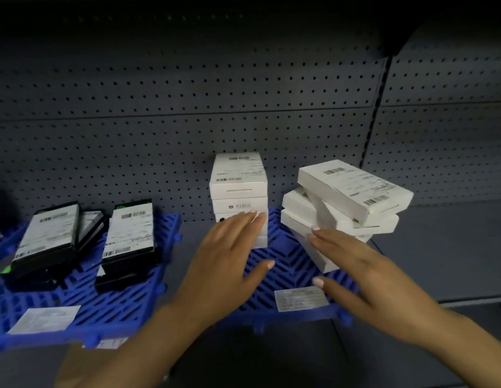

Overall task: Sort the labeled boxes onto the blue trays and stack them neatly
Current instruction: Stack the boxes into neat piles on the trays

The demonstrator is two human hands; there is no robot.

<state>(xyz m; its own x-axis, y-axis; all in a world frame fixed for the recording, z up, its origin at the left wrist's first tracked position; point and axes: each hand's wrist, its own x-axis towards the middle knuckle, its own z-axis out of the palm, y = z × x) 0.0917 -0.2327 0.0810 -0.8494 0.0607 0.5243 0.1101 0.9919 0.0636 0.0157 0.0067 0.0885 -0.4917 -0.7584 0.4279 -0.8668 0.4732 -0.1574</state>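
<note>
The right-hand blue tray (288, 256) is the landmark, resting on a grey shelf (439, 247). At its back stands a squared white stack (239, 197); on its right side, a skewed pile of white boxes (341, 203). Left of it, another tray carries black boxes (45, 239). The left hand (227, 261) touches the squared stack, fingers straight; the right hand (364, 270), fingers spread, meets the skewed pile. Judging by this, straightening is in hand: next, squaring those boxes.

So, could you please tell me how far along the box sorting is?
Done: black boxes sit on the left blue tray, white boxes on the right tray. In hand: both open hands, left hand and right hand, reach the white stacks. Left: straightening the skewed white pile.
</note>
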